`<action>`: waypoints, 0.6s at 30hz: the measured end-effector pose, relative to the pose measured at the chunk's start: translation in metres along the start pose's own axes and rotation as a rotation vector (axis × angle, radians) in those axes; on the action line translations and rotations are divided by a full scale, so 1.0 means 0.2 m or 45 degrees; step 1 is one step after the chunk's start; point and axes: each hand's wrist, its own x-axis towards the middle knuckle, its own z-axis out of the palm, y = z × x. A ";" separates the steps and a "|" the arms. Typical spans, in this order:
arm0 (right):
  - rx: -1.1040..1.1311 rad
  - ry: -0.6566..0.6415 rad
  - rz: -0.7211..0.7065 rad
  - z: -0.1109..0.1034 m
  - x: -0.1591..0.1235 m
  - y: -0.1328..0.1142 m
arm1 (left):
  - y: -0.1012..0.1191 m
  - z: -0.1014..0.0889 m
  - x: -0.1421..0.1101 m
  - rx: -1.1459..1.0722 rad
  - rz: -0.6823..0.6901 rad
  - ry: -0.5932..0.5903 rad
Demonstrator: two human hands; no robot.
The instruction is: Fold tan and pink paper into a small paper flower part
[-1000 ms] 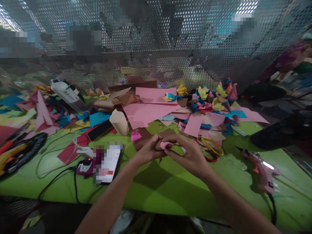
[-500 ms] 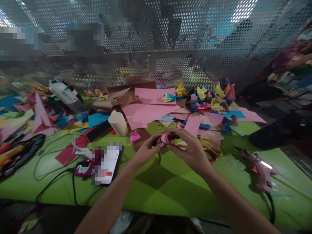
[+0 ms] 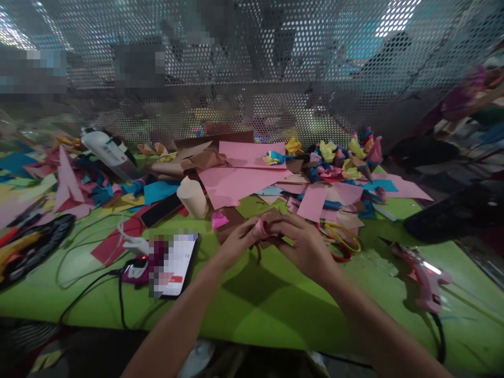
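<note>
A small coiled roll of pink paper [image 3: 260, 227] is held up above the near middle of the table, its round opening toward my right. My left hand [image 3: 237, 240] is closed on the roll's left side, the thumb pressing on its outside. The curled fingers of my right hand [image 3: 302, 240] are at the opening on the other side; their tips are partly hidden, and the thumb lies below. A thin brown paper strip [image 3: 259, 254] shows just under the hands. Yellow-handled scissors [image 3: 343, 236] lie beside my right hand.
A pink glue gun [image 3: 427, 283] with a cord rests at the right. On the left are a phone [image 3: 179, 268], a purple adapter [image 3: 134, 272] and cables. Pink paper sheets [image 3: 240, 184], a cream paper roll [image 3: 192, 197] and paper flowers [image 3: 331, 157] lie farther back, before a perforated metal screen [image 3: 236, 68].
The pink roll has shifted slightly left and turned in my fingers. My right fingers have come off its top and dropped to the open side. My left hand keeps its hold.
</note>
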 end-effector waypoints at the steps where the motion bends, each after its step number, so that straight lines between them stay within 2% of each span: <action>1: -0.033 -0.015 -0.034 0.00 0.00 0.00 | 0.00 0.00 0.00 0.017 0.002 -0.015; 5: -0.157 -0.060 -0.108 0.02 -0.01 0.00 | -0.02 -0.01 0.01 0.044 -0.043 -0.024; 8: -0.168 -0.012 -0.122 0.02 -0.01 -0.01 | -0.02 -0.01 0.02 0.006 -0.123 0.005; 14: -0.399 0.088 0.171 0.01 -0.02 -0.03 | 0.00 0.01 0.01 -0.059 -0.194 0.078; 18: -0.467 0.053 0.146 0.03 -0.03 -0.02 | 0.02 0.00 0.00 -0.056 -0.183 0.093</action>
